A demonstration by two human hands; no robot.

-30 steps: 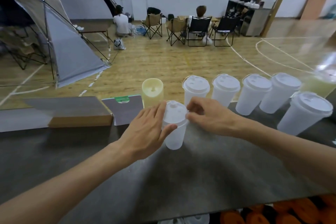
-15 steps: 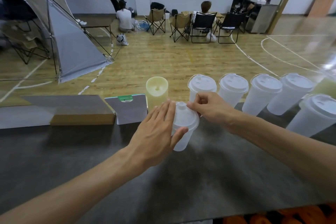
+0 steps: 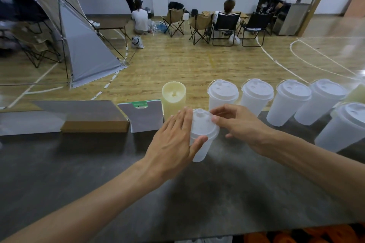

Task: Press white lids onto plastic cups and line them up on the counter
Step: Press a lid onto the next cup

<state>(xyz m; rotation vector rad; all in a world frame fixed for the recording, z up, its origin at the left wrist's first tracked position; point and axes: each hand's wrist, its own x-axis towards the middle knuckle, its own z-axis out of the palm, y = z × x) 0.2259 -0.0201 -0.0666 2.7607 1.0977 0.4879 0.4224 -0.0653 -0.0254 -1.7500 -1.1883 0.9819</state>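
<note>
A frosted plastic cup (image 3: 200,150) stands on the dark counter (image 3: 118,173), tilted a little, with a white lid (image 3: 203,124) on top. My left hand (image 3: 173,142) wraps its left side, fingers straight along the lid's edge and thumb across the cup's front. My right hand (image 3: 235,124) pinches the lid's right rim with thumb and fingertips. Behind, several lidded cups (image 3: 256,94) stand in a row along the counter's far edge, and one more lidded cup (image 3: 343,126) stands nearer at the right.
A pale yellow cylinder (image 3: 173,96) stands just behind my left hand. A grey card stand (image 3: 146,116) and a flat brown box (image 3: 92,116) sit at the back left. Beyond the counter lie a wooden floor, a tent, folding chairs and seated people.
The cup has shifted slightly right with both hands. My right hand has moved from the lid's far rim to its right rim.
</note>
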